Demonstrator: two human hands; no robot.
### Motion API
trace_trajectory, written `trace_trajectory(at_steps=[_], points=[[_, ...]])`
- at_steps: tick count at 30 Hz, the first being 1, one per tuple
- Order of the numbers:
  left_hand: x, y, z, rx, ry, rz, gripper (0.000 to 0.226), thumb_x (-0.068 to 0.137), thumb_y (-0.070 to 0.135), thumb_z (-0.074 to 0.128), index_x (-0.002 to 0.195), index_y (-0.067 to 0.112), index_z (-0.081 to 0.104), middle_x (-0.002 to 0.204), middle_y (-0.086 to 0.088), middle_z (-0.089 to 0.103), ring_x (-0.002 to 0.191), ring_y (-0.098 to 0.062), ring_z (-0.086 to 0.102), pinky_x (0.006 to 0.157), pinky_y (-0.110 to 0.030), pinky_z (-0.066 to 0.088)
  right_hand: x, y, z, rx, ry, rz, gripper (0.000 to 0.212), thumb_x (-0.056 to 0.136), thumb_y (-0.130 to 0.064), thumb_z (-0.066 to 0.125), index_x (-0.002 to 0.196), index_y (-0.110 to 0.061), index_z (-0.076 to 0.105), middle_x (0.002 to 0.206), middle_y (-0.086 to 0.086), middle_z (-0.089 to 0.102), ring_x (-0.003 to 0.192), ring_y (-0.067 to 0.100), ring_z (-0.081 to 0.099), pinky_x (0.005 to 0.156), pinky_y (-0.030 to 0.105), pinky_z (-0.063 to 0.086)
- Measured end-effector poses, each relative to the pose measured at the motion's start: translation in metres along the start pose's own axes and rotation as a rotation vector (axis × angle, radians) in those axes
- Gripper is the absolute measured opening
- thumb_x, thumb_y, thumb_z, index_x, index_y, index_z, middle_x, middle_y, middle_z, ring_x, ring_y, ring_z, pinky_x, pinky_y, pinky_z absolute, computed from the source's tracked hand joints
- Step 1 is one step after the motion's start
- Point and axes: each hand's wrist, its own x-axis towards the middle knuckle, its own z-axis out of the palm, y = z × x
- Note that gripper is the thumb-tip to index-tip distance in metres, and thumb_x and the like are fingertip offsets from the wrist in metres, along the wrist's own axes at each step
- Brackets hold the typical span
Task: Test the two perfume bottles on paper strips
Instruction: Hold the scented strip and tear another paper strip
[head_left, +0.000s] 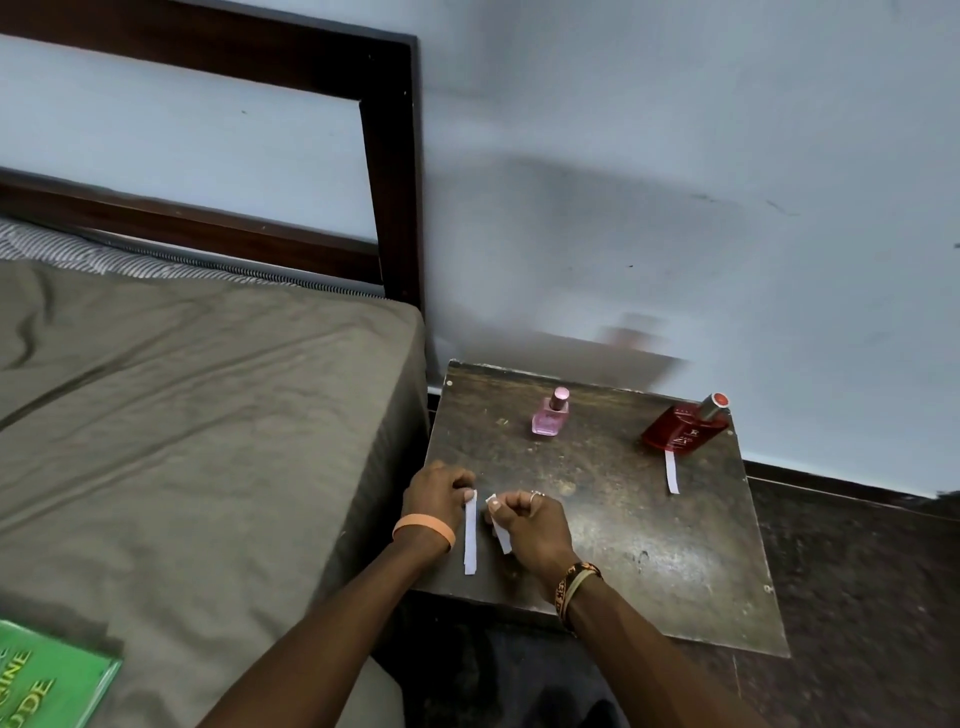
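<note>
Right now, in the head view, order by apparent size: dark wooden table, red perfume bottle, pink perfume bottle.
1. Dark wooden table
2. Red rectangular perfume bottle
3. Pink glass perfume bottle
Both bottles are similarly far, so nearness matters little.

Small table (675, 561) right of the bed (208, 415), backed against the wall (675, 156); headboard (389, 182) at the bed's far end. Toward the table's far edge, smaller perfume bottle (549, 415) near the middle, larger perfume bottle (680, 428) at the far right corner, well apart. Just before the larger one, a loose paper strip (672, 473). At the near left, left hand (439, 491) and right hand (530, 519) side by side, each pinching a strip — longer strip (470, 535) left, shorter strip (501, 535) right. Book (47, 680) on the bed, nearest and leftmost.
</note>
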Motion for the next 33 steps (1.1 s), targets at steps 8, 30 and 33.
trace_trajectory(at_steps=[8, 30, 33], points=[[-0.043, 0.033, -0.02, -0.443, -0.016, -0.03, 0.011, 0.086, 0.008, 0.065, 0.094, 0.011, 0.072, 0.087, -0.007, 0.071, 0.079, -0.018, 0.067, 0.074, -0.029, 0.058, -0.032, -0.022, -0.031, 0.212, -0.003, 0.054, 0.011, 0.092, -0.01, 0.065, 0.088, -0.008, 0.075, 0.088, 0.013, 0.075, 0.077, 0.021, 0.066, 0.065, 0.031, 0.051], [-0.202, 0.178, -0.093, -0.863, -0.303, 0.164, 0.011, 0.079, 0.014, 0.074, 0.09, 0.015, 0.073, 0.079, -0.007, 0.065, 0.063, -0.014, 0.058, 0.06, -0.025, 0.055, -0.247, -0.097, -0.153, -0.005, 0.15, -0.425, 0.04, 0.067, -0.007, 0.084, 0.101, -0.016, 0.067, 0.079, 0.008, 0.073, 0.073, 0.02, 0.072, 0.069, 0.036, 0.061], [-0.213, 0.187, -0.093, -0.949, -0.315, 0.122, 0.022, 0.073, 0.027, 0.076, 0.089, 0.012, 0.07, 0.076, -0.007, 0.064, 0.057, -0.013, 0.058, 0.061, -0.03, 0.058, -0.26, -0.091, -0.153, -0.072, 0.273, -0.502, 0.043, 0.068, -0.019, 0.085, 0.107, -0.016, 0.067, 0.08, 0.0, 0.074, 0.075, 0.012, 0.072, 0.073, 0.032, 0.06]])
